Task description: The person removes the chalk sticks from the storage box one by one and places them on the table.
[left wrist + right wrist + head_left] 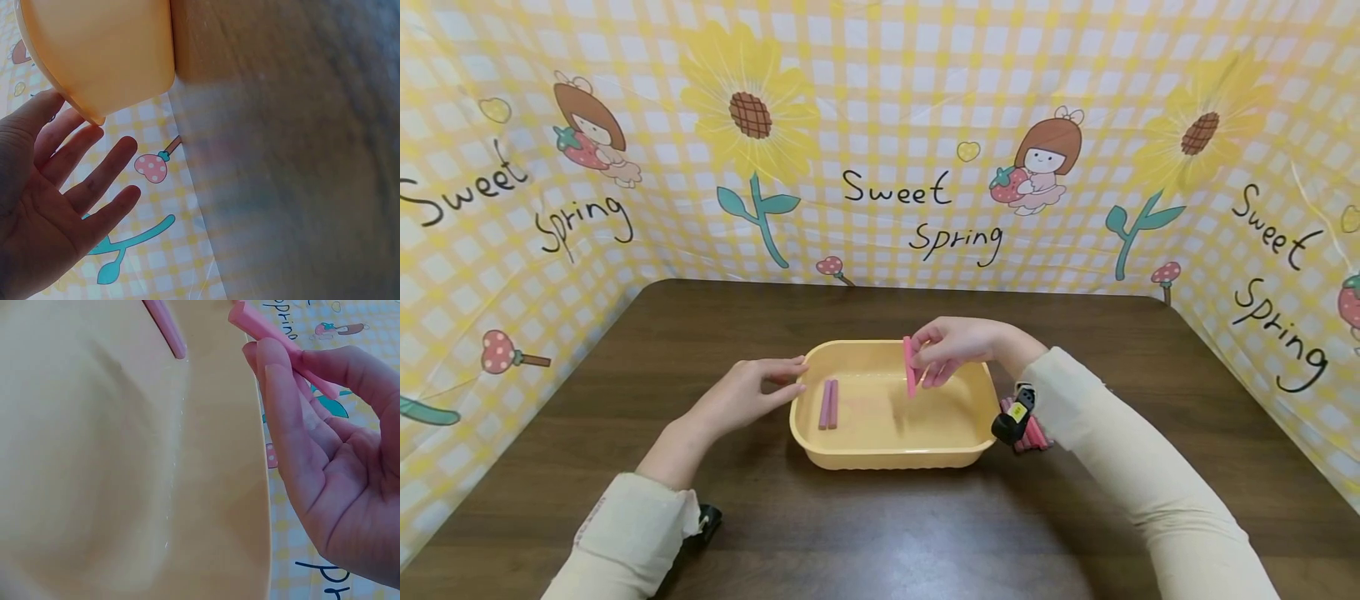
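Note:
With its thumb and fingertips, my right hand [951,348] pinches a slim pink stick [909,367] over the far right part of a yellow plastic basin [895,457]. The right wrist view shows this pink stick [265,326] between thumb and fingers, close above the basin's rim. Two mauve sticks [828,405] lie side by side on the basin floor at the left. At the basin's left rim, my left hand [741,393] touches the edge with thumb and fingertips. Its other fingers are spread loosely in the left wrist view.
Right of the basin, a small pile of pink and mauve sticks [1036,435] lies on the dark wooden table [865,533], partly hidden by the black wrist camera [1013,417]. A yellow checked cloth [880,100] with printed flowers stands behind and at both sides.

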`<state>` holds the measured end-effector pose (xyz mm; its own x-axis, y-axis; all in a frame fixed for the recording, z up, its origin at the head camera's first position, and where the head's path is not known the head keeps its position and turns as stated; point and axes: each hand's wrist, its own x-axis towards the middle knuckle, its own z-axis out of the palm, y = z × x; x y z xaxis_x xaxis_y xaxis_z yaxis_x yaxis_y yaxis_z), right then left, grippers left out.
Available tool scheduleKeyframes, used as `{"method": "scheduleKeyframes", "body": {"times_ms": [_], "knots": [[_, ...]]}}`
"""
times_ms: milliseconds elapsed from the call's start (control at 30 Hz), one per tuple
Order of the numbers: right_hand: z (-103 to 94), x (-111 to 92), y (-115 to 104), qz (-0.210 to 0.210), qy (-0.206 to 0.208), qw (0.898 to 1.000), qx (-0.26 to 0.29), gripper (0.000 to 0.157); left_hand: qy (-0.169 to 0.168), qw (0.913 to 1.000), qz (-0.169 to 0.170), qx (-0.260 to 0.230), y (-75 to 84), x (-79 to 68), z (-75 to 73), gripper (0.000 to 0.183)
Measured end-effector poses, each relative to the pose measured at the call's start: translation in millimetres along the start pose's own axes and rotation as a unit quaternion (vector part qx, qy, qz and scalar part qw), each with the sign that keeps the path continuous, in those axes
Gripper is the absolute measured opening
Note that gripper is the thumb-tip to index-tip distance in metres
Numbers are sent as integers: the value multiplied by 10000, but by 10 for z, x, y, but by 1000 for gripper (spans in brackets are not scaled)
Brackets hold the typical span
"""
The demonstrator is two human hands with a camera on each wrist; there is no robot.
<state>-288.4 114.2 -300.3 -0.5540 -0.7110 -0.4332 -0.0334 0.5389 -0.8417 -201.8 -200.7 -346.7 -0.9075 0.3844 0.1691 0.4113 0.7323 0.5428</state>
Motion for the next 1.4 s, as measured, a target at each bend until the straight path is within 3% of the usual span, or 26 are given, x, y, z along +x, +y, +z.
{"method": "scheduleKeyframes", "body": {"times_ms": [733,1000,1400], "knots": [[-97,-292,179,5,152,9999,50,20,-29,10000,5,19,4,1,-6,41],[-119,-361,275,-117,26,9999,21,18,-29,10000,-3,3,1,-6,-6,41],[-131,-484,365,-45,225,9997,100,20,-34,10000,-12,-47,6,-9,-10,41]]}}
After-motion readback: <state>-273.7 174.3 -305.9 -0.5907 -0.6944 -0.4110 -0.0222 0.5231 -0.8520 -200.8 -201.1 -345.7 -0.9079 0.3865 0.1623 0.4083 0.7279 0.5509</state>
